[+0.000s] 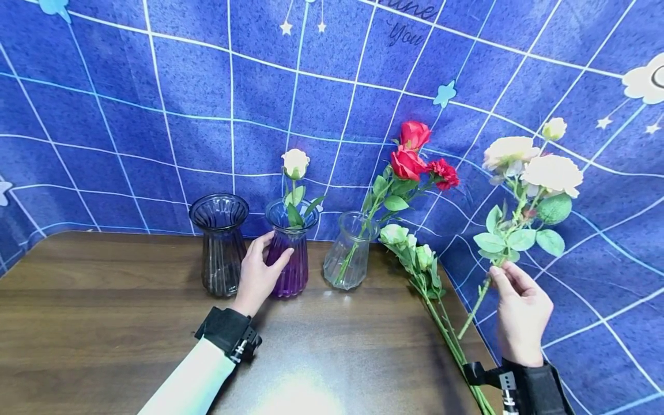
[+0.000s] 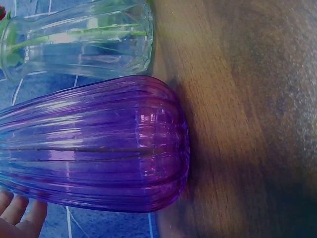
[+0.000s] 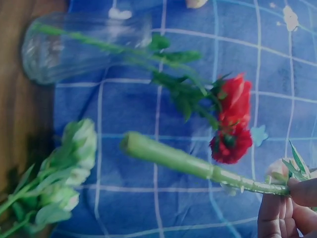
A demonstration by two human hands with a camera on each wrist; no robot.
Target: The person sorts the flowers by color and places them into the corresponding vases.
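Observation:
My left hand (image 1: pixel 257 275) holds the purple ribbed glass vase (image 1: pixel 290 259) by its side, thumb across the front and fingers at its left. The vase stands upright on the table and has one white rose (image 1: pixel 296 163) in it. Three fingertips (image 2: pixel 17 210) show beside the purple glass in the left wrist view. Raised at the right, my right hand (image 1: pixel 523 308) pinches the green stem (image 3: pixel 168 159) of a spray of white flowers (image 1: pixel 552 174) between thumb and fingers. Its cut end hangs free, down and to the left.
A clear vase (image 1: pixel 346 265) with red flowers (image 1: pixel 408 163) stands right of the purple one. A dark grey vase (image 1: pixel 220 253) stands to its left. Pale green-white flowers (image 1: pixel 422 259) lie along the right edge of the wooden table (image 1: pixel 104 323). Behind hangs a blue gridded cloth (image 1: pixel 197 86).

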